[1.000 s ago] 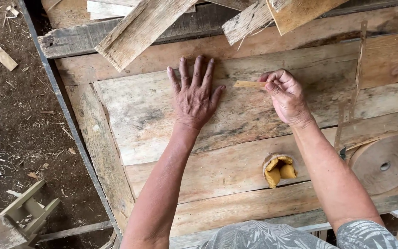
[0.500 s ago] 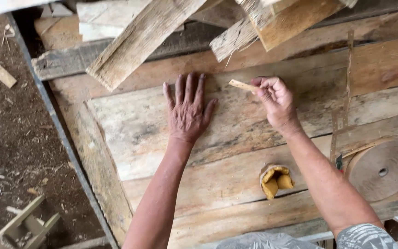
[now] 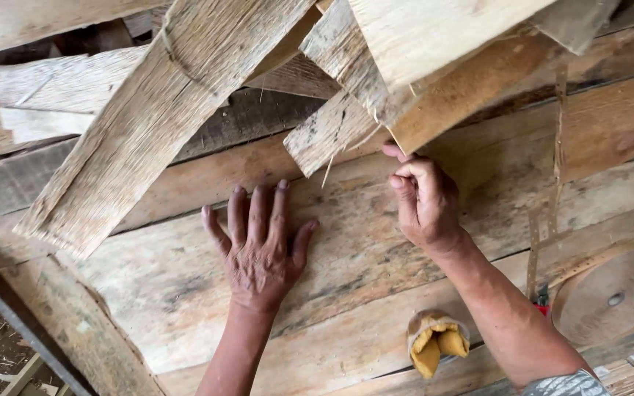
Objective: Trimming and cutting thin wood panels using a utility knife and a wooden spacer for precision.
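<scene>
Since the earlier frame the right hand (image 3: 425, 202) has been raised toward the stacked offcuts (image 3: 376, 110), fingers curled shut; the small stick seen before is hidden, so a hold cannot be confirmed. The left hand (image 3: 262, 253) is pressed flat, fingers spread, on the weathered plank (image 3: 170, 286).
</scene>
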